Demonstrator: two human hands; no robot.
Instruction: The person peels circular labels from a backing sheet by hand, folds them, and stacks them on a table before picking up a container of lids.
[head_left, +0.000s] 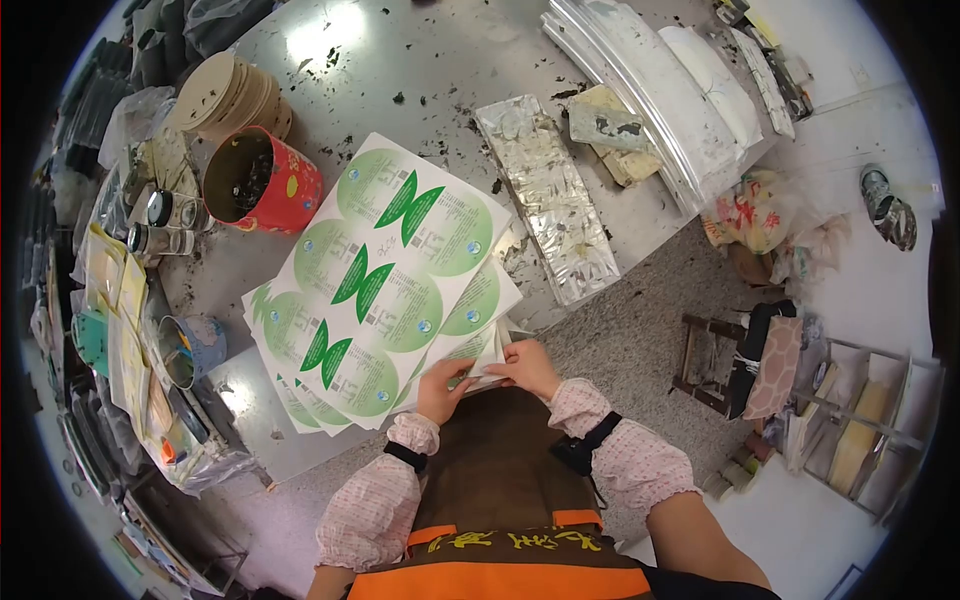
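Gripping the near right edge of the printed label sheets [385, 285] with both hands, pinching paper between the bent fingers of the left hand [442, 390] and, just beside it, those of the right hand [528, 368], close in front of the brown apron [505, 450]. Impossible to count the layers caught between thumbs and fingers. Lying fanned in an uneven, overlapping pile on the near side of the metal-topped desk [440, 60], with pale green circles and darker green bow-tie shapes facing up, and with some paper lifted or bent at the fingertips.

Judging by the grip, probably at the step of separating or squaring the sheets along that edge; not possible to settle between the two from one view. Calling next, apparently, for a light, even pinch, for loose edges picked free or brought level, and for care against creasing thin paper. Worth watching for slippage in so skewed a pile. Leave room around the red bucket [292, 185], near the far left edge of the sheets, and around the foil-wrapped slab [550, 200], close by on the right. Mind also the dark flakes [398, 98] scattered over the far part of the desk
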